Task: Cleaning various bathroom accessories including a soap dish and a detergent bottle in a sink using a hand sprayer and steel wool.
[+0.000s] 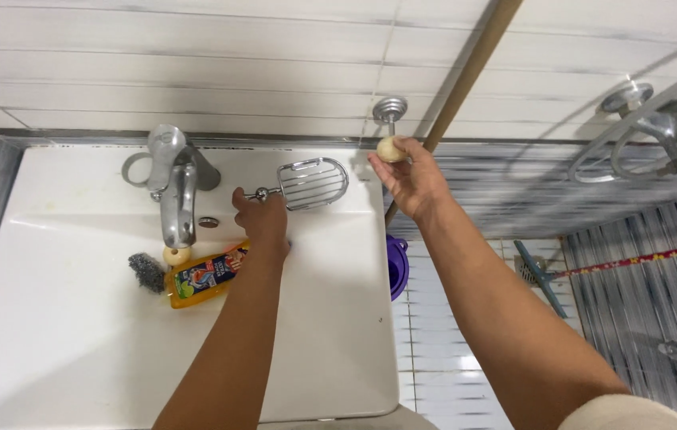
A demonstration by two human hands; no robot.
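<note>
**Washbasin, two hands at the wire soap dish**

1. White washbasin [76,350], filling the lower left of the frame; both forearms rise across it from the bottom edge.
2. Orange bottle [203,277], lying on its side at centre left, just beside the left wrist. A dark scouring pad [146,271] lies to its left, and a small pale round piece [177,255] rests between them at the foot of the tap.
3. Chrome tap [177,191], upright, upper left.
4. Left hand [261,216], centre frame: fingers pinching the stem end of the wire soap dish [312,183], which juts out level above the basin's back edge.
5. Right hand [411,181], right of the dish and apart from it: fingers closed around a pale round soap piece [391,149], held up just below a chrome wall mount [390,107].
6. Tiled wall [195,64], across the top.
7. Purple container [398,267], beyond the basin's right edge, on the tiled floor [450,358].
</note>
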